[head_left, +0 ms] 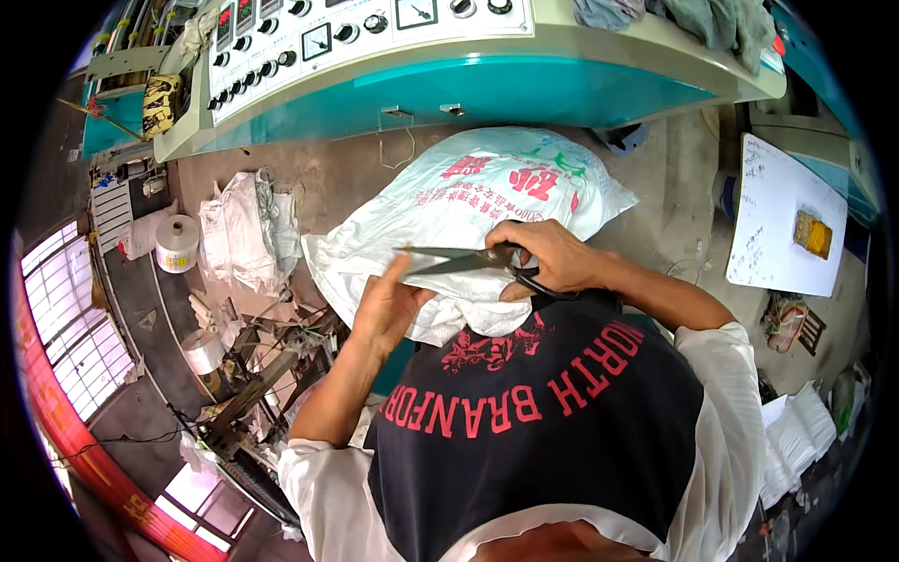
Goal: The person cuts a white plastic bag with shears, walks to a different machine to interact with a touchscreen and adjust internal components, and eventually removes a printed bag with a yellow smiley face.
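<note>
A pair of scissors (459, 259) with dark handles is gripped in my right hand (552, 258), fingers through and round the handle loops. Its blades are spread a little and point left over the white woven sack. My left hand (386, 304) is closed on the near edge of that sack (426, 211), thumb up close to the blade tips. Whether the blades touch the sack there I cannot tell. Full and bulging, the sack has red and teal printing at its far end. Its near end is gathered and wrinkled below the scissors.
Beyond the sack stands a teal and cream machine with a control panel (365, 37) of knobs and dials. Folded white sacks (248, 229) and a thread cone (178, 245) lie at left. A white board (782, 215) carrying a yellow block (812, 234) is at right.
</note>
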### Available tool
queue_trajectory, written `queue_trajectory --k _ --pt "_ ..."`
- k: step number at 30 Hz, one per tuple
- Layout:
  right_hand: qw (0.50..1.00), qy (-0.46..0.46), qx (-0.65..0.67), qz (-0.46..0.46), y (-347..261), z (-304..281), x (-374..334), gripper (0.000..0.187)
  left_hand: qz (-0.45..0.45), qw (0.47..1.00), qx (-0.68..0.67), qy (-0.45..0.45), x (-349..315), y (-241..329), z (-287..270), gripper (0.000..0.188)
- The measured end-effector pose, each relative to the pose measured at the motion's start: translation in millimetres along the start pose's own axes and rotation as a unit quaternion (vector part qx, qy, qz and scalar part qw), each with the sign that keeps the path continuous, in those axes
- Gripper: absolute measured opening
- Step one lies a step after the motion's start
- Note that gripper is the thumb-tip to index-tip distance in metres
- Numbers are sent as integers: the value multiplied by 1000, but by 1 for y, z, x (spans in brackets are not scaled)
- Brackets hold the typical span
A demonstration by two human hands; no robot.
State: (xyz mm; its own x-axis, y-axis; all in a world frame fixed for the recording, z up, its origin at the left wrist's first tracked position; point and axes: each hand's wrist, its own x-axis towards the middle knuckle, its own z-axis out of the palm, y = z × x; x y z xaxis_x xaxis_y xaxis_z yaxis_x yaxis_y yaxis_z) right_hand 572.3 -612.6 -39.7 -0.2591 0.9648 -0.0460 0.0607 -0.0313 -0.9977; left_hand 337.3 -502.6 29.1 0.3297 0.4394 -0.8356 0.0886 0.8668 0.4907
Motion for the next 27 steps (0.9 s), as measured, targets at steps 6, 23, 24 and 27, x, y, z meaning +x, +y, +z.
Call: queue_trajectory --k 6,23,24,27 --pt "989 119 -90 5 -8 -37 7 61 203 933 286 78 5 23 32 16" --pt "719 -55 -666 -191 -144 -142 55 32 531 536 655 -40 -2 39 69 24" --pt "705 -91 -669 -218 -149 -149 59 18 531 536 655 -37 -2 40 68 24" --pt "685 -123 -688 -206 -147 -147 60 15 537 500 679 -40 -1 44 63 24"
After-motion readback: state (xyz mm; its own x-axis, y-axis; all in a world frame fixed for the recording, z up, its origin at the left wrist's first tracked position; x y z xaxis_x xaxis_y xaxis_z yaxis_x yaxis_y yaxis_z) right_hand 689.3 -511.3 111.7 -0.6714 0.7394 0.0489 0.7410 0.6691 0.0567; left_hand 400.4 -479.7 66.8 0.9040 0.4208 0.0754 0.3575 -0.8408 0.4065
